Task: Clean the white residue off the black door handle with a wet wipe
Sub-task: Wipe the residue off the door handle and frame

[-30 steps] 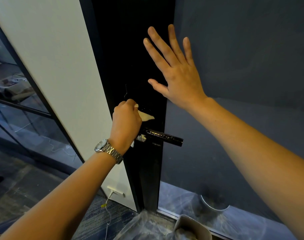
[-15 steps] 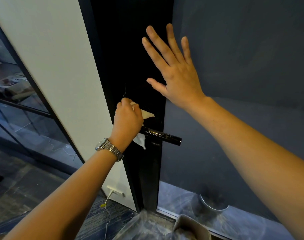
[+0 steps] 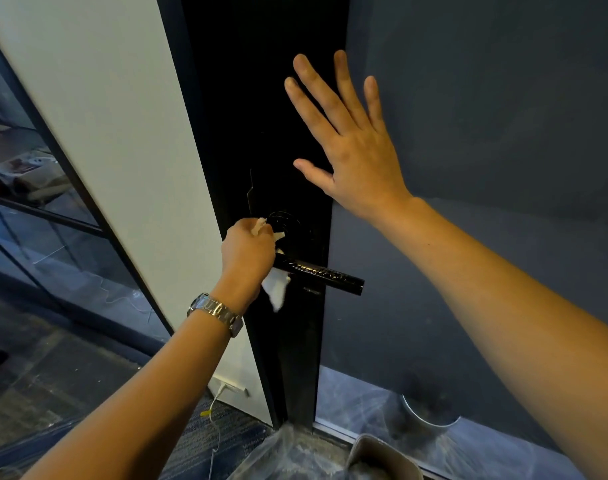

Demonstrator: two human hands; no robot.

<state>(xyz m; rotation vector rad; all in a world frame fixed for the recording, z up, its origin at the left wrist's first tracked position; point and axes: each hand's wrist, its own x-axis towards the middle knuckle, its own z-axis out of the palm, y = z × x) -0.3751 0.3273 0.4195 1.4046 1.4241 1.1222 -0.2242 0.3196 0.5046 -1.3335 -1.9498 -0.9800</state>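
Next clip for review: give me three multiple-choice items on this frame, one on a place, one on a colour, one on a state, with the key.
1. Where is the left hand?
A. flat on the blue wall
B. at the inner end of the black lever door handle
C. on the floor

2. What colour is the crumpled wet wipe?
A. white
B. red
C. green

3. How is the right hand?
A. fisted around the wipe
B. gripping the handle
C. open, fingers spread, against the black door panel

Key: 1 B, the fist sits where the lever meets the door. 2 A, white cloth hangs below the fist. 3 C, the palm is flat and holds nothing.
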